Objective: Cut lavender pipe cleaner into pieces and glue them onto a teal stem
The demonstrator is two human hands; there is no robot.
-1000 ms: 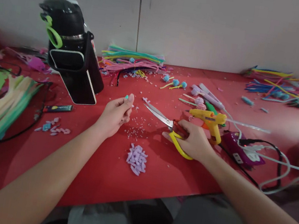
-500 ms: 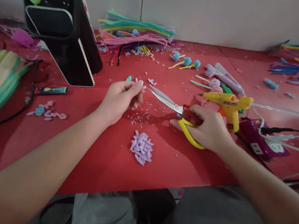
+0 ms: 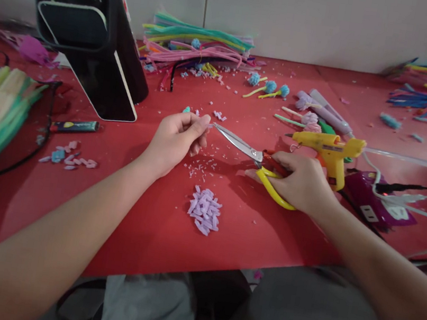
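Note:
My left hand (image 3: 179, 141) pinches a small lilac piece (image 3: 210, 126) between thumb and forefinger. Its outer end meets the blade tips of the scissors (image 3: 242, 145), which look almost closed. Around the scissors' yellow and orange handles (image 3: 275, 188) my right hand (image 3: 302, 181) is wrapped. Tiny lilac clippings (image 3: 202, 169) are scattered on the red table below the blades. Nearer to me lies a pile of lilac pieces (image 3: 205, 211).
A dark bottle with a phone (image 3: 101, 79) stands at the back left. On the right are a yellow glue gun (image 3: 330, 148) and a purple power strip (image 3: 378, 198) with cables. Pipe cleaner bundles (image 3: 198, 45) lie along the wall; pink and blue pieces (image 3: 71, 160) lie left.
The scissor blades have come closer together, and their tips now meet the piece in my left hand. The whole view has shifted slightly.

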